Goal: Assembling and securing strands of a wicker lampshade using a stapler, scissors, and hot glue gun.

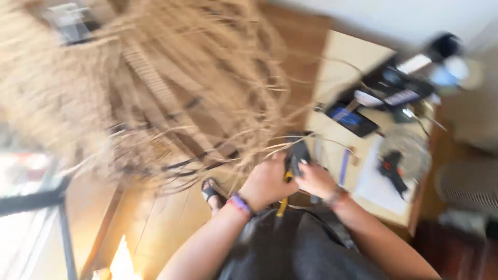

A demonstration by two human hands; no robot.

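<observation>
1. Two hands met in front of me: my left hand and right hand were both closed on a dark tool with yellow handles.
2. Long straw strands hung loose beside it, many uncut.
3. Phone lay on the surface.

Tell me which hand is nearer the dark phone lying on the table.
The right hand. It sits just below and left of the phone, at the table edge. The left hand is farther left, beside the right, both on a black and yellow tool.
</observation>
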